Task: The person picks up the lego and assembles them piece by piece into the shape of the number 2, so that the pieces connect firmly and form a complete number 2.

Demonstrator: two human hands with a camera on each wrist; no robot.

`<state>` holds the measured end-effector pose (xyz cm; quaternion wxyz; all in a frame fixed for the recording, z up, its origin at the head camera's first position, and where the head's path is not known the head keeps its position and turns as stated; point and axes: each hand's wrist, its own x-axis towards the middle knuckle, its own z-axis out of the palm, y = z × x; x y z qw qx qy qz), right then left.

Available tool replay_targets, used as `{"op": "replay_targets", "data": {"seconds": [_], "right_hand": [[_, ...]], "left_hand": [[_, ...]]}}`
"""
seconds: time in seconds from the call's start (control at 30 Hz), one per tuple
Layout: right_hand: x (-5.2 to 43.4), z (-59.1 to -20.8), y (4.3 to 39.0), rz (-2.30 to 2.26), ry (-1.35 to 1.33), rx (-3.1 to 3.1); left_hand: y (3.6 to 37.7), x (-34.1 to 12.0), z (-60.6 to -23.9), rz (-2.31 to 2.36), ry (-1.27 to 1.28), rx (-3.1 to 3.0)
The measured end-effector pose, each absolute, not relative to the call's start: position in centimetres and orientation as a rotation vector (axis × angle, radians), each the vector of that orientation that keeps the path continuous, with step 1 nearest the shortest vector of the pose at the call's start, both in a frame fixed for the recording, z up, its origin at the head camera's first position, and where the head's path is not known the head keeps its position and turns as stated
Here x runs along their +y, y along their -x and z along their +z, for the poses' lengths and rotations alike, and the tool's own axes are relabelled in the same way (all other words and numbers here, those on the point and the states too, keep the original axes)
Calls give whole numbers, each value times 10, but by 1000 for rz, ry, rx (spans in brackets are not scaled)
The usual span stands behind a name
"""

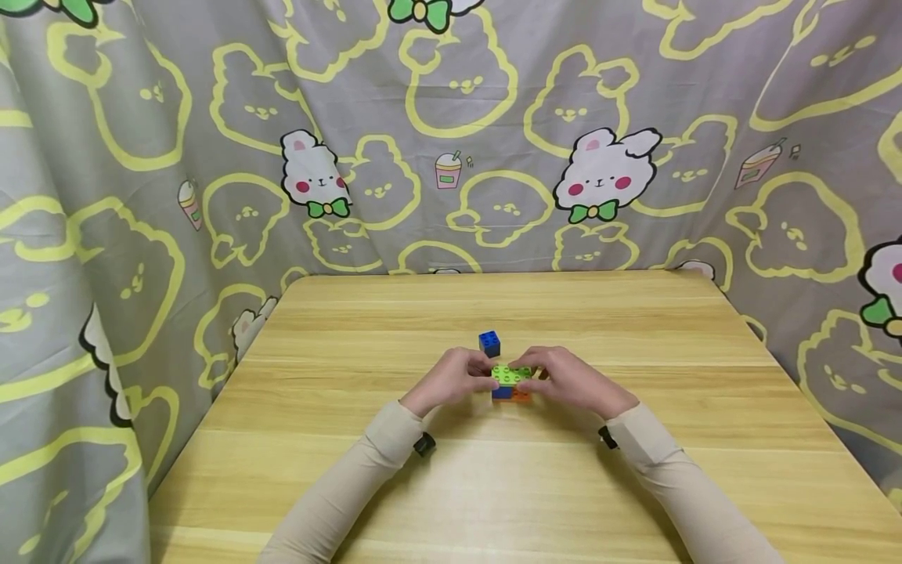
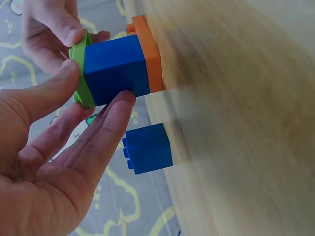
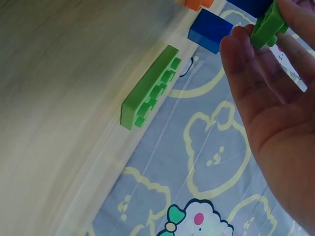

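Between the hands stands a small stack of toy building bricks. A light green plate [image 1: 511,375] lies on top of a blue brick [image 2: 115,69], which sits on an orange plate [image 2: 149,56]. My left hand [image 1: 452,380] grips the green plate's left end by the thumb, its fingertips reaching along the blue brick's side. My right hand [image 1: 569,381] pinches the other end of the green plate between thumb and fingers. The green plate overhangs the blue brick on the right. Whether its studs are fully pressed down, I cannot tell.
Just behind the stack, a loose blue brick [image 1: 489,345] stands upright on the wooden table [image 1: 507,486]. A long green brick [image 3: 147,91] lies on the table in the right wrist view; the right hand hides it in the head view. A patterned curtain [image 1: 380,188] hangs behind.
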<state>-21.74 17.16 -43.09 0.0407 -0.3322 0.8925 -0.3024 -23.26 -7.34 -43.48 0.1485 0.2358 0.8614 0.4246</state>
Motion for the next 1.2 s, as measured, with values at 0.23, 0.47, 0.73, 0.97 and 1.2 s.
{"op": "replay_targets", "data": {"seconds": [0.23,0.47,0.73,0.97,1.2], "right_hand": [[172,-432,220,-994,1005,2690],[171,-432,219,-1022,962,2687],[173,-435,221,-1021,904,2676],[172,-431,220,-1006,876,2683],[174,-432,225,-1057,836,2677]], "left_hand": [[233,-73,-435,1216,-678,2481],[233,-72,-436,1208,-660,2493],[233,-72,-439,1220,-679,2480],[232,-73,-437,1220,-696,2471],[230,-74,-434,1226,-674,2460]]}}
